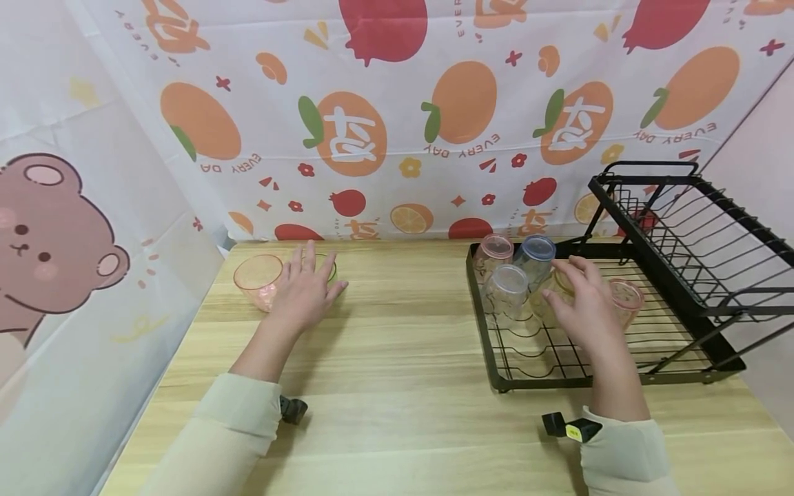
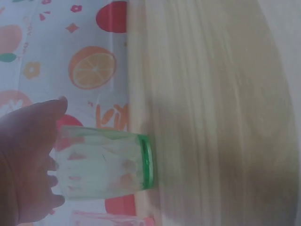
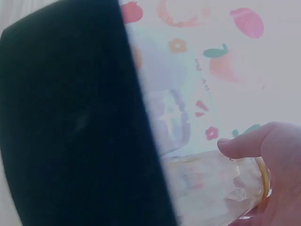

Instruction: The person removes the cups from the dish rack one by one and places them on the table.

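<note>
My left hand [image 1: 304,293] is held over a clear green-tinted cup [image 1: 331,267] at the back left of the table, fingers spread and straight. In the left wrist view the green cup [image 2: 101,162] stands upright on its green base, with the fingertips right at its rim. A pink cup [image 1: 257,282] stands upright beside it. On the right, my right hand [image 1: 586,303] grips an upside-down yellow-tinted cup [image 1: 546,300] in the black dish rack [image 1: 486,351]. The right wrist view shows the thumb [image 3: 244,143] against this cup [image 3: 211,183] near its base; the other fingers are mostly hidden.
Pink [image 1: 494,255], blue [image 1: 535,258] and clear [image 1: 505,293] cups stand upside down left of the right hand, and another pink cup [image 1: 626,300] to its right. The rack's upper tier [image 1: 701,241] rises at the far right. A fruit-print curtain [image 1: 403,158] hangs behind the table.
</note>
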Tool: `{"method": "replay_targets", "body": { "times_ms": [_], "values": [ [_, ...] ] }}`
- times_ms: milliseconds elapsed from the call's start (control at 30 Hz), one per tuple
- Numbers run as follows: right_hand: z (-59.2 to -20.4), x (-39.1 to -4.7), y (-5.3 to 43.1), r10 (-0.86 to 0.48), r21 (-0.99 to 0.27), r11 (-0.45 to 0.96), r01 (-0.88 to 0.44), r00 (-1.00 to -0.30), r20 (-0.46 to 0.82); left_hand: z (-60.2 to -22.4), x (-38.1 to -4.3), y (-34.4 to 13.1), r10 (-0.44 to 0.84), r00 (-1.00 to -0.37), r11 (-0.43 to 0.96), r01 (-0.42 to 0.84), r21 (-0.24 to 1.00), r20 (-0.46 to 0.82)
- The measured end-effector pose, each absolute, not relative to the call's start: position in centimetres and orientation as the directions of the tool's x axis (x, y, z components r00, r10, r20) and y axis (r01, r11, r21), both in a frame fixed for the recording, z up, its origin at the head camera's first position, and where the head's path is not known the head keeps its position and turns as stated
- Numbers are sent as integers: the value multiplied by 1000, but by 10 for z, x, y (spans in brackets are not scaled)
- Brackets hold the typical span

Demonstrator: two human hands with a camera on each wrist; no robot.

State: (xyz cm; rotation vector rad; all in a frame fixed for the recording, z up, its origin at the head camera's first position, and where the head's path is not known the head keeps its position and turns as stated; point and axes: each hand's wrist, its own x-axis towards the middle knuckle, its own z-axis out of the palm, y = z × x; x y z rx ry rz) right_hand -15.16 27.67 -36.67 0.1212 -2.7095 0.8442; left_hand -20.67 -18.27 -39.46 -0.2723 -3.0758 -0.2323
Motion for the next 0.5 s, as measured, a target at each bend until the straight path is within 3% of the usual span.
{"method": "replay_targets", "body": {
  "times_ms": [267, 500],
  "values": [
    [-349, -136, 265, -1, -542, 810, -224, -925, 380, -387, -194, -163, 249, -957, 946, 273, 173, 150],
    [-339, -126, 251, -80, -536, 757, -373, -867, 491, -390, -174, -136, 293, -938, 853, 344, 393, 185]
  ]
}}
